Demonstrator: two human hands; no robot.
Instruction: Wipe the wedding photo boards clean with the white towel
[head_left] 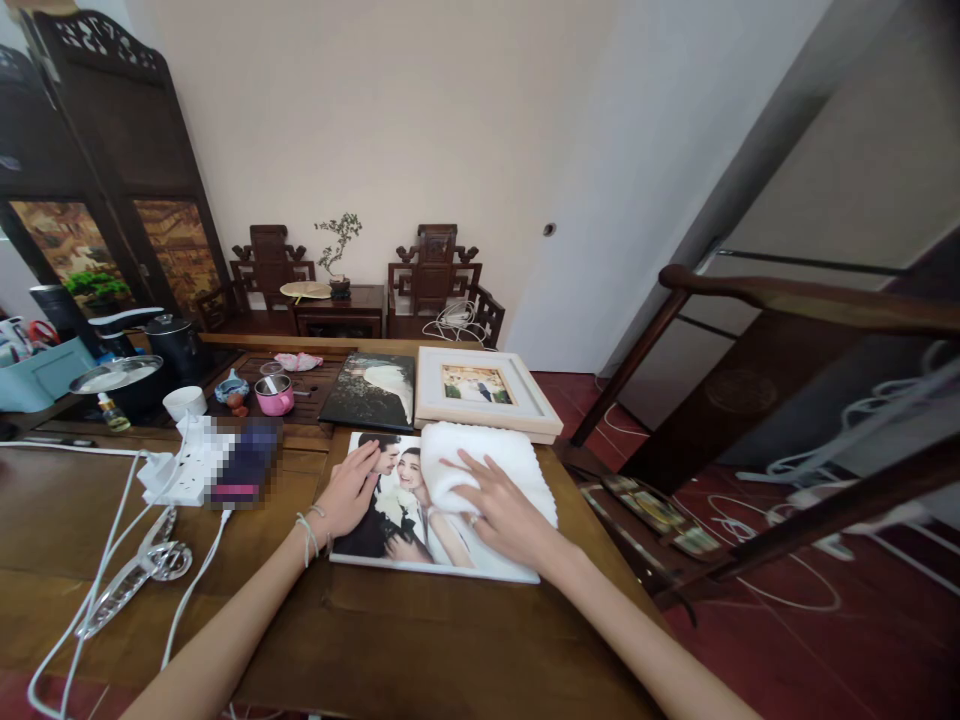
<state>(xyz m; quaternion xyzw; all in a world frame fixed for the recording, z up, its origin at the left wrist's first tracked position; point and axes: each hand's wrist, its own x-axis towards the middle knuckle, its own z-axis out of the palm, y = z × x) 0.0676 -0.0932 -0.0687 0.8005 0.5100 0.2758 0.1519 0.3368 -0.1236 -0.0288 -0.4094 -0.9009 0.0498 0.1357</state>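
A photo panel (pixel 382 510) with a printed couple lies flat on the wooden table in front of me. My left hand (pixel 352 490) rests on its left part, fingers stretched out and holding nothing. Over the panel's upper right lies a white cloth (pixel 517 460) with a scalloped edge. My right hand (pixel 495 505) presses on this cloth from above with its fingers spread; the cloth is rumpled beneath them. Just behind the panel are a dark photo panel (pixel 371 390) and a light-framed picture (pixel 487 385).
Left on the table (pixel 420 640) are a white power strip (pixel 191 460) with cables, a clear ornate object (pixel 139 575), a pink cup (pixel 275 396), a white cup (pixel 185 402) and a pan (pixel 116 378). A wooden chair (pixel 787 360) stands at the right.
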